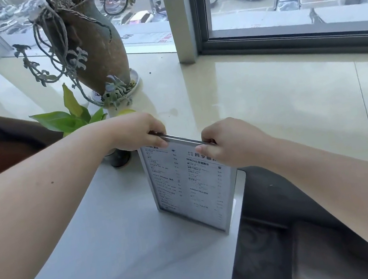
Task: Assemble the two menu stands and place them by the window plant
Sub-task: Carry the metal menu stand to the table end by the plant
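Observation:
A menu stand [186, 188], a clear upright frame with a printed menu sheet inside, stands on the far right corner of the white table [114, 250]. My left hand [137, 132] pinches its top edge at the left corner. My right hand [233, 145] pinches the same top edge at the right corner. A small green-leaved plant [71, 117] sits just behind my left forearm, its dark pot [120, 158] partly hidden. A second menu stand is not visible.
A tall brown vase [98, 48] with trailing succulents stands on a saucer on the pale windowsill [269, 99]. Window frames run along the back. A dark seat [292, 231] lies right of the table. A brown seat back is at far left.

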